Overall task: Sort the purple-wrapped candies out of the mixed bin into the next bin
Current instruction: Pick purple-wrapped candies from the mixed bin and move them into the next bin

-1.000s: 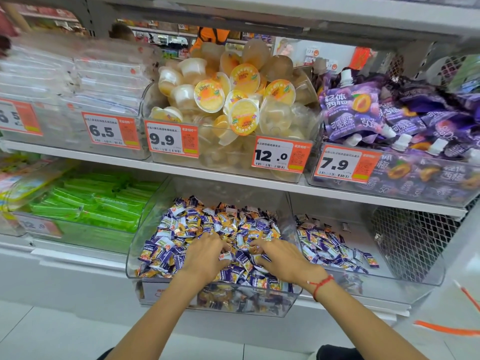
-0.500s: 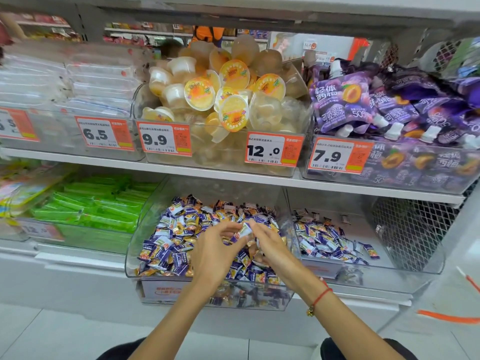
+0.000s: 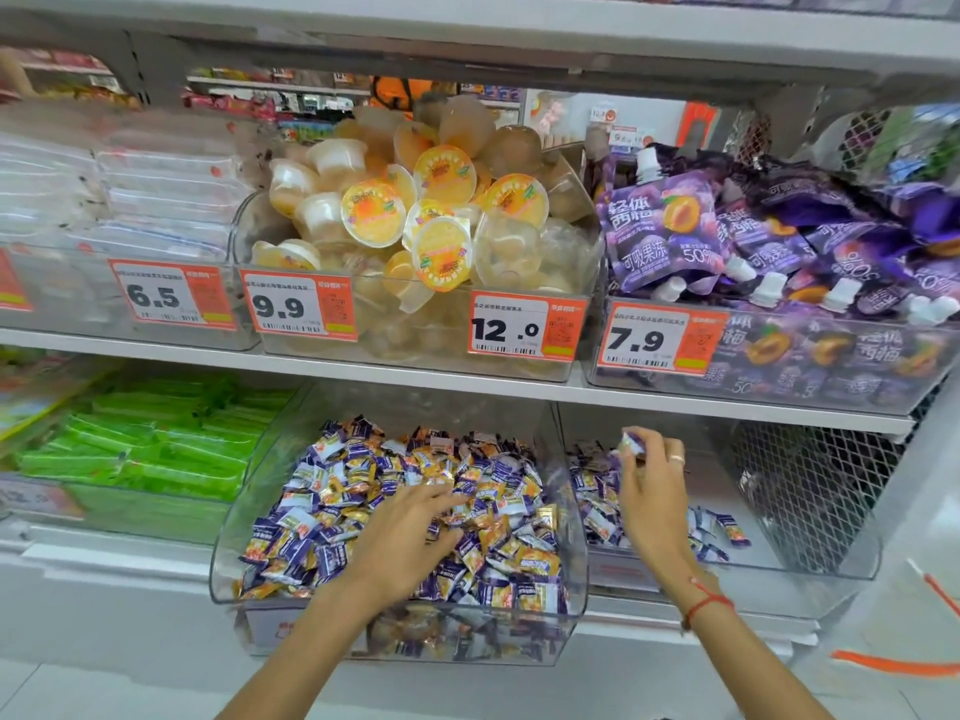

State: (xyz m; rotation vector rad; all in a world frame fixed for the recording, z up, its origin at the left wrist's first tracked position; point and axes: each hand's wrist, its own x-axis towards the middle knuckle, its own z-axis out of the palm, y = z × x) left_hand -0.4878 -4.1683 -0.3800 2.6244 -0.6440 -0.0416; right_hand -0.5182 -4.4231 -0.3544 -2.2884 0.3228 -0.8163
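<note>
Shop shelf, clear plastic mixed bin [image 3: 228, 574] on the lower white shelf.
Your right hand [image 3: 652, 491] has swung right, pinching a purple-wrapped candy [image 3: 631, 443] over the next bin [image 3: 831, 579]; left hand [image 3: 405, 532], fingers spread, now rests on the mixed pile.

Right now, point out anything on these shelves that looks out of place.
The mixed bin holds orange-wrapped candies jumbled among the purple-wrapped ones. That mix is the oddity. The right hand pinches a purple-wrapped candy over the next bin. Nothing looks spilled or damaged.
</note>
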